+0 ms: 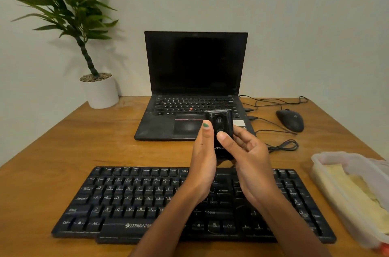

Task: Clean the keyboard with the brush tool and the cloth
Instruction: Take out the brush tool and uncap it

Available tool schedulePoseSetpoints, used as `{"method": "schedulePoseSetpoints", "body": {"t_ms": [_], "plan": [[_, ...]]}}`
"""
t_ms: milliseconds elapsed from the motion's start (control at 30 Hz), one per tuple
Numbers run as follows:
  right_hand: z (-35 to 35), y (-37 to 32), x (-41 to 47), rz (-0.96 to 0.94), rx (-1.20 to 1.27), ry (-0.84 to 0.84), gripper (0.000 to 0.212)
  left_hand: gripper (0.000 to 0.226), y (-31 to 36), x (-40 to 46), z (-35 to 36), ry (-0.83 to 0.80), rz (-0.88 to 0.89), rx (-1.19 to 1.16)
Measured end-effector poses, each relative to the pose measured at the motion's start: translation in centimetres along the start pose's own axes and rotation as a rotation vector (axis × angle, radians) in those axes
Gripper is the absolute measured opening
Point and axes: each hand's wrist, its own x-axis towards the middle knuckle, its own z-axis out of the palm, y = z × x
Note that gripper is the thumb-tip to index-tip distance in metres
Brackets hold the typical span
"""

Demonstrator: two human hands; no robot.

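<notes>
So closest to the person is the black keyboard, a Zebronics one going by the print on the spacebar, lying flat along the near edge of the wooden desk. Both forearms come in over its right half. Off to the right of it sits a clear plastic container with yellowish cloth inside and some thin plastic draped over its far side.

Just above the keyboard's top row, both hands are wrapped around the brush tool, a small black blocky thing held upright. The left hand grips it from the left side, thumb up along its edge, green polish on the nail. The right hand holds the other side, its thumb pressed on the tool's front face and the fingers curled around behind. I can't see any bristles from this angle, just the dark casing with a slot near the top.

Behind the hands there's an open black laptop with a dark screen. To its right, cables snake over the desk, and a black mouse sits well apart from the keyboard. Back left corner has a potted plant in a white pot, up against the pale wall.
</notes>
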Motion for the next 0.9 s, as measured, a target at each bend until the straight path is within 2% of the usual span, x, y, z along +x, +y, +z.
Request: {"method": "schedulePoseSetpoints", "body": {"t_ms": [167, 300, 333, 433, 467, 533, 633, 700, 833, 867, 900], "plan": [[0.3, 0.1, -0.2, -0.001, 0.006, 0.01, 0.062, 0.101, -0.4, 0.1, 0.0, 0.002, -0.017, 0.054], [0.3, 0.1, -0.3, -0.012, 0.01, -0.005, 0.055, 0.038, 0.1, -0.6, 0.4, 0.017, 0.007, 0.098], [0.3, 0.1, -0.4, -0.016, 0.01, -0.008, 0.051, 0.034, 0.3, -0.8, 0.4, 0.004, 0.008, 0.098], [0.3, 0.0, -0.4, -0.039, -0.007, -0.015, 0.036, 0.06, 0.3, -0.7, 0.6, 0.002, 0.024, 0.109], [0.4, 0.0, -0.5, -0.048, -0.009, -0.017, 0.032, 0.061, 0.1, -0.6, 0.5, 0.004, 0.026, 0.121], [0.4, 0.0, -0.5, -0.062, 0.002, -0.01, 0.025, 0.044, 0.2, -0.7, 0.6, -0.016, 0.037, 0.136], [0.5, 0.0, -0.6, -0.073, 0.022, 0.004, 0.021, 0.056, 0.3, -0.9, 0.7, -0.028, 0.064, 0.165], [0.7, -0.1, -0.7, -0.085, 0.027, 0.027, 0.023, 0.026, 0.4, -1.3, 0.9, -0.034, 0.08, 0.165], [0.7, -0.1, -0.5, -0.072, 0.082, 0.101, 0.036, 0.014, 0.2, -1.5, 1.2, -0.084, 0.104, 0.171], [0.7, -0.1, -0.5, -0.064, 0.095, 0.109, 0.039, 0.023, -0.1, -1.3, 1.2, -0.088, 0.121, 0.175], [0.6, -0.1, -0.5, -0.064, 0.099, 0.112, 0.039, 0.046, -0.3, -1.3, 1.2, -0.097, 0.165, 0.189]]}}
